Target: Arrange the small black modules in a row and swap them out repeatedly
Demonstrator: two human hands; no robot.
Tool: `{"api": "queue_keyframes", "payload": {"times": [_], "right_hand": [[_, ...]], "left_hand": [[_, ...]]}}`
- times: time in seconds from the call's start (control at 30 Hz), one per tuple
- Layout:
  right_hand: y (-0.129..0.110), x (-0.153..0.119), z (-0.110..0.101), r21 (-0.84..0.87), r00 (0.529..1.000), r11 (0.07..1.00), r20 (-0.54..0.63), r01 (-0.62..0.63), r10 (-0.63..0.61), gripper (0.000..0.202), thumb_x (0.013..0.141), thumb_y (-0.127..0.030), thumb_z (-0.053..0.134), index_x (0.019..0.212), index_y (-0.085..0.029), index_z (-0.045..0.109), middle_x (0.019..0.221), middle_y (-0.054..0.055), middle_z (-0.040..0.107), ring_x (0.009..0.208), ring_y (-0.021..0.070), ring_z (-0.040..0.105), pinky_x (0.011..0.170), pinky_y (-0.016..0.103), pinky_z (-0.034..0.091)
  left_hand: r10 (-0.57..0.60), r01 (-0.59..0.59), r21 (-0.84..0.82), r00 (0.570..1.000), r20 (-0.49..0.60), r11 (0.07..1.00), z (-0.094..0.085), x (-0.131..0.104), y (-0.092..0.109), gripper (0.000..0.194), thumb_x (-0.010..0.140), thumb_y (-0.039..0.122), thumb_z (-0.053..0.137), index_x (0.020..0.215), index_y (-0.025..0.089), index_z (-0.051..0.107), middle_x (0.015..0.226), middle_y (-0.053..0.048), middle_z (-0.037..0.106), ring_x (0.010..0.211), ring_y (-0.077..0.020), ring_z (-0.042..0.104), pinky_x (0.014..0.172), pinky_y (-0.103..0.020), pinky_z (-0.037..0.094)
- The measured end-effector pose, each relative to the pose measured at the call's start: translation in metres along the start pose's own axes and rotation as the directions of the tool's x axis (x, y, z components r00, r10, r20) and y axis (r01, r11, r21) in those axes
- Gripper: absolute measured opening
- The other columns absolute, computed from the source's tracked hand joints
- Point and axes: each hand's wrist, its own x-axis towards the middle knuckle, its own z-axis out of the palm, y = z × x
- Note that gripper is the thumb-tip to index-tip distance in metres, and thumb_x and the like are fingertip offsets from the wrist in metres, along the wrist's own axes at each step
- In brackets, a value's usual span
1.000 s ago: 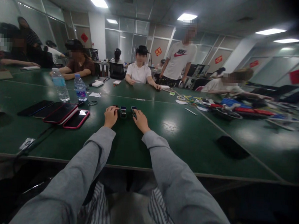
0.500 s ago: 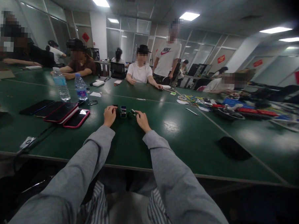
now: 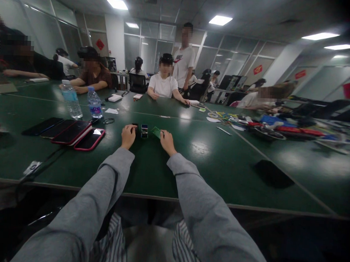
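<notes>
My left hand rests on the table with its fingers curled against a small dark block-like object, mostly covered by the fingertips. Just right of it, a small stack or box with a pale top edge and a multicoloured face sits on the green table, untouched by either hand. My right hand pinches a thin, flat, card-like green piece by its right end. That piece is tilted, its kind too small to make out.
Several phones, two water bottles and a cable loop lie to the left. Rightward are a pen, a dark flat pad and a heap of coloured parts. People sit around the table; one stands behind.
The piece in my right hand has turned, so that its flat green face now shows. My left hand has barely moved. The standing person has shifted left.
</notes>
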Motion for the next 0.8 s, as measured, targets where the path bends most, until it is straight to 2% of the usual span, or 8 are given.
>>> {"api": "queue_keyframes", "payload": {"times": [0.17,0.23,0.3,0.4,0.5,0.6,0.7,0.8], "right_hand": [[0.006,0.005,0.000,-0.018,0.992,0.994,-0.072,-0.109,0.108,0.045,0.101,-0.032,0.025,0.108,-0.012,0.064,0.107,0.017,0.064,0.104,0.0259,0.055,0.098,0.043,0.038],[0.006,0.005,-0.001,-0.010,0.986,0.991,-0.101,-0.134,0.132,0.046,0.101,-0.037,0.026,0.118,-0.011,0.060,0.112,0.018,0.062,0.106,0.0263,0.055,0.098,0.043,0.040],[0.003,0.005,-0.002,-0.013,0.990,0.995,-0.104,-0.098,0.096,0.050,0.098,-0.045,0.037,0.131,-0.011,0.052,0.120,0.019,0.058,0.111,0.0274,0.053,0.098,0.043,0.041],[-0.004,0.001,-0.003,-0.049,1.000,0.999,-0.019,0.000,-0.001,0.054,0.093,-0.041,0.050,0.139,-0.012,0.047,0.124,0.019,0.056,0.114,0.0285,0.052,0.098,0.043,0.043],[-0.008,-0.008,-0.014,-0.050,0.996,0.997,0.078,0.056,-0.052,0.049,0.092,-0.030,0.049,0.138,-0.013,0.049,0.122,0.017,0.057,0.111,0.0267,0.055,0.098,0.042,0.045],[-0.002,-0.032,-0.045,0.035,0.969,0.983,0.163,0.180,-0.183,0.049,0.091,-0.029,0.051,0.138,-0.017,0.050,0.124,0.013,0.059,0.112,0.0243,0.058,0.100,0.042,0.046],[0.019,-0.068,-0.095,0.121,0.921,0.957,0.264,0.264,-0.288,0.049,0.092,-0.034,0.051,0.140,-0.024,0.049,0.129,0.009,0.060,0.115,0.0231,0.059,0.101,0.042,0.046],[0.058,-0.101,-0.155,0.021,0.936,0.985,0.310,0.169,-0.167,0.051,0.091,-0.039,0.051,0.141,-0.029,0.049,0.131,0.007,0.061,0.115,0.0241,0.060,0.100,0.043,0.048]], "left_hand": [[-0.034,0.034,-0.014,0.999,0.002,0.999,0.000,0.000,0.001,0.027,0.091,0.019,0.046,0.103,0.023,0.070,0.115,-0.009,0.064,0.113,-0.0244,0.057,0.104,-0.044,0.043],[-0.043,0.043,-0.017,0.999,0.004,0.999,0.000,0.000,0.001,0.027,0.091,0.019,0.045,0.102,0.022,0.070,0.115,-0.009,0.064,0.113,-0.0246,0.057,0.104,-0.045,0.042],[-0.045,0.045,-0.018,0.999,0.005,0.999,-0.001,0.000,0.002,0.027,0.091,0.020,0.045,0.102,0.022,0.070,0.115,-0.009,0.064,0.114,-0.0246,0.056,0.105,-0.045,0.042],[-0.043,0.043,-0.020,0.999,0.012,0.999,-0.002,-0.001,0.002,0.027,0.092,0.020,0.045,0.102,0.022,0.069,0.114,-0.009,0.064,0.114,-0.0243,0.056,0.105,-0.044,0.042],[-0.047,0.047,-0.026,0.999,0.009,0.999,-0.003,-0.001,0.002,0.027,0.092,0.020,0.044,0.102,0.023,0.069,0.115,-0.009,0.064,0.115,-0.0240,0.055,0.105,-0.044,0.042],[-0.053,0.053,-0.030,0.999,0.010,0.998,-0.004,-0.002,0.003,0.026,0.092,0.020,0.044,0.101,0.022,0.069,0.115,-0.009,0.064,0.115,-0.0244,0.056,0.105,-0.045,0.042],[-0.055,0.056,-0.037,0.998,0.017,0.998,-0.005,-0.003,0.004,0.025,0.091,0.020,0.045,0.099,0.023,0.069,0.115,-0.008,0.064,0.115,-0.0245,0.056,0.104,-0.045,0.043],[-0.056,0.057,-0.039,0.998,0.021,0.998,-0.006,-0.003,0.006,0.025,0.091,0.019,0.045,0.098,0.023,0.069,0.116,-0.008,0.065,0.115,-0.0243,0.056,0.104,-0.045,0.043]]}}
